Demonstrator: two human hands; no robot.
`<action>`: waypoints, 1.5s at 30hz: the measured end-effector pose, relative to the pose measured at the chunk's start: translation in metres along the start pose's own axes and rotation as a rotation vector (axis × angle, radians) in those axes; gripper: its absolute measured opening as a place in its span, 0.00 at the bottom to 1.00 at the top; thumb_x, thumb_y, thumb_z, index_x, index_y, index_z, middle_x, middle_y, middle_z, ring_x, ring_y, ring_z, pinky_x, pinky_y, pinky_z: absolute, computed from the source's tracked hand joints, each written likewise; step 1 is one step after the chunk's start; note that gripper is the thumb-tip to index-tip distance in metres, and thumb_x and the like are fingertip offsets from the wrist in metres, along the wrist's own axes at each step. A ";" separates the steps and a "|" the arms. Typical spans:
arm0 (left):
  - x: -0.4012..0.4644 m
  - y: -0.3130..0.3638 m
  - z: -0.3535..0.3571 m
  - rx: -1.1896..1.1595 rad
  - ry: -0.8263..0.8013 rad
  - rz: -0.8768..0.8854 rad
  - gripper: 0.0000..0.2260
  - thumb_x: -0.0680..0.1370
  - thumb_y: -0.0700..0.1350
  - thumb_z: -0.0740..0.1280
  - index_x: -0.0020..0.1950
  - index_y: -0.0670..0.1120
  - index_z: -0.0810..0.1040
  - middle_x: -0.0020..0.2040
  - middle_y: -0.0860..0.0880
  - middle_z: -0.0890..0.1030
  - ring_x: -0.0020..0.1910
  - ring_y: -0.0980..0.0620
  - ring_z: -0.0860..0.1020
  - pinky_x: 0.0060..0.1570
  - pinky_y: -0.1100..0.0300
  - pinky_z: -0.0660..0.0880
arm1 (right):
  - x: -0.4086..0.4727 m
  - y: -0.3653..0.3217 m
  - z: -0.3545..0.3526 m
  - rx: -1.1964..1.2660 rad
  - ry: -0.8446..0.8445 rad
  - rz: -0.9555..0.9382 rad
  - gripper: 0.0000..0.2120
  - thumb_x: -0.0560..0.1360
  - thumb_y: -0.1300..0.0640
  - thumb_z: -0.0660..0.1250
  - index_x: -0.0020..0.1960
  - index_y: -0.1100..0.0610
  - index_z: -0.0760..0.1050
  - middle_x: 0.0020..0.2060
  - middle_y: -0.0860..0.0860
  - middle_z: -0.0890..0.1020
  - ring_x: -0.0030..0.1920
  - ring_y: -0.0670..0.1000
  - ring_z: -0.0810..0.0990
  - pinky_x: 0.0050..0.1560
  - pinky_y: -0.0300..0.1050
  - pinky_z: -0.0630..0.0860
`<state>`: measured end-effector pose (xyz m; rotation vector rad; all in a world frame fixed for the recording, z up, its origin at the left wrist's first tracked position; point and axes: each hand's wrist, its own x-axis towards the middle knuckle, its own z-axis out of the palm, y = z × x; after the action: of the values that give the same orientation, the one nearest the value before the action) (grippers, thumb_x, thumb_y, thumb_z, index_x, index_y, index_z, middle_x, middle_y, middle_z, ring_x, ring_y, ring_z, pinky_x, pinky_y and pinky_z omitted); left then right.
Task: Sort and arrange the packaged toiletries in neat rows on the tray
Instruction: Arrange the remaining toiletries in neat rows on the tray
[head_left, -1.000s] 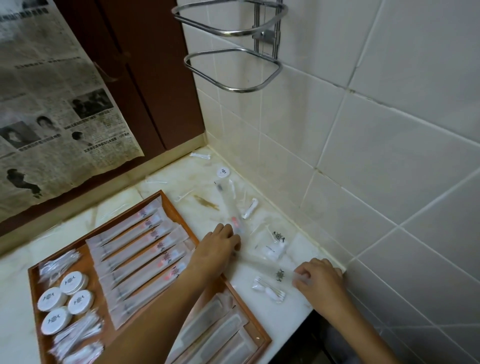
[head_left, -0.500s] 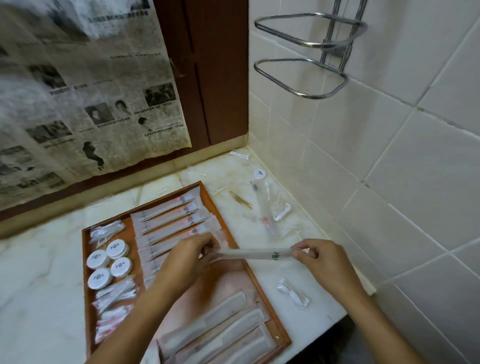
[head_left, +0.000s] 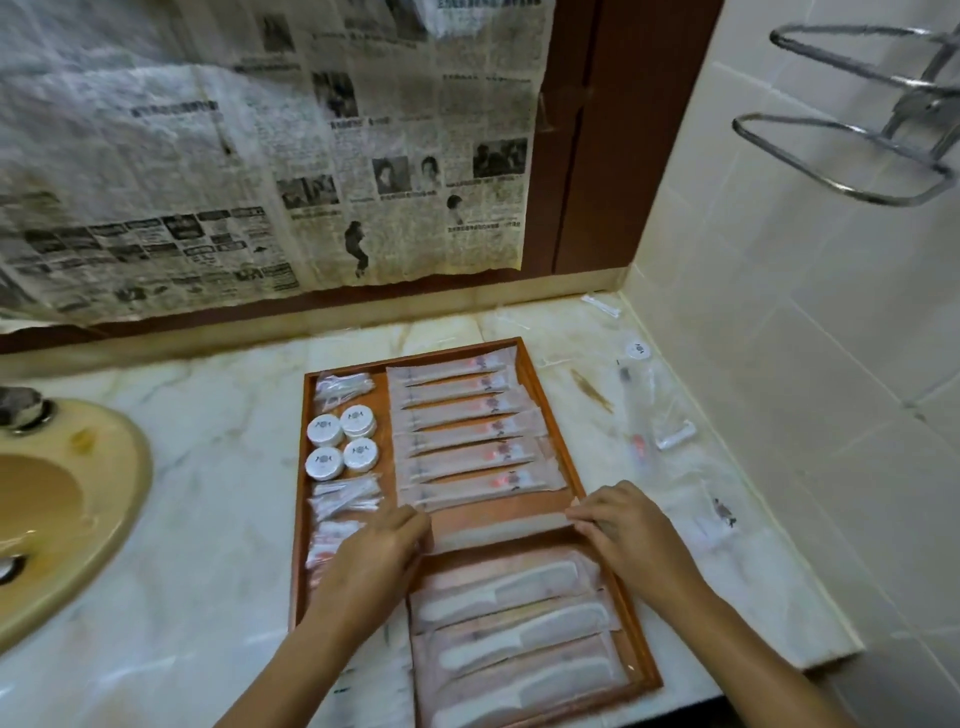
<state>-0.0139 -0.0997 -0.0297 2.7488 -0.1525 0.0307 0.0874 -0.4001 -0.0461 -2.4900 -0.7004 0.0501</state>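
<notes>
Nearest the viewer, three white combs (head_left: 511, 631) in cloudy plastic sleeves lie side by side across the near end of a shallow, rectangular wooden tray (head_left: 533, 366) with a raised reddish-brown rim. The tray sits on a pale, glossy marble counter (head_left: 218, 457) veined in grey.

Just beyond the combs, both hands reach into the tray. The left hand (head_left: 376, 551) and right hand (head_left: 623, 525) each pinch one end of a long, thin, translucent packet (head_left: 501, 522), fingers curled down over it, holding it flat across the bare wood between the combs and the next row.

Past the hands, six long packets (head_left: 467, 431) of the same frosted plastic, each with a small pinkish mark, lie in a neat parallel stack. Along the tray's left side sit crinkly clear packets (head_left: 345, 501) of small white items, then four round white tubs (head_left: 340, 439) with printed lids.

On the counter to the right of the tray, loose clear packets (head_left: 636, 410) and one small round white tub (head_left: 638, 349) lie scattered beside a white tiled wall (head_left: 779, 312). A beige sink (head_left: 62, 499) curves in at the left. Farthest back, yellowed newspaper (head_left: 260, 156) hangs over dark brown wood, and a chrome wire rack (head_left: 852, 150) juts from the tiles.
</notes>
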 end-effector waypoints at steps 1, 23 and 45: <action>0.001 0.002 0.002 0.020 0.005 0.003 0.11 0.71 0.39 0.73 0.43 0.53 0.74 0.44 0.53 0.80 0.41 0.52 0.78 0.36 0.60 0.76 | 0.001 0.001 0.003 -0.047 -0.005 -0.018 0.07 0.74 0.57 0.72 0.50 0.49 0.85 0.44 0.42 0.83 0.48 0.46 0.76 0.49 0.46 0.77; -0.011 0.011 0.018 0.105 -0.115 0.013 0.15 0.75 0.55 0.69 0.61 0.56 0.77 0.59 0.55 0.76 0.59 0.52 0.73 0.56 0.58 0.72 | -0.020 -0.021 0.015 -0.164 -0.140 -0.016 0.17 0.77 0.53 0.65 0.65 0.48 0.77 0.65 0.43 0.73 0.67 0.48 0.64 0.64 0.45 0.63; -0.022 0.014 0.028 0.134 -0.124 -0.030 0.20 0.70 0.56 0.74 0.60 0.57 0.77 0.57 0.55 0.75 0.57 0.52 0.74 0.54 0.58 0.73 | -0.031 -0.020 0.022 -0.181 -0.157 -0.043 0.18 0.74 0.48 0.69 0.64 0.45 0.78 0.63 0.39 0.76 0.69 0.46 0.65 0.65 0.42 0.55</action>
<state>-0.0377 -0.1206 -0.0510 2.8865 -0.1472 -0.1437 0.0474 -0.3903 -0.0574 -2.6636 -0.8573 0.1753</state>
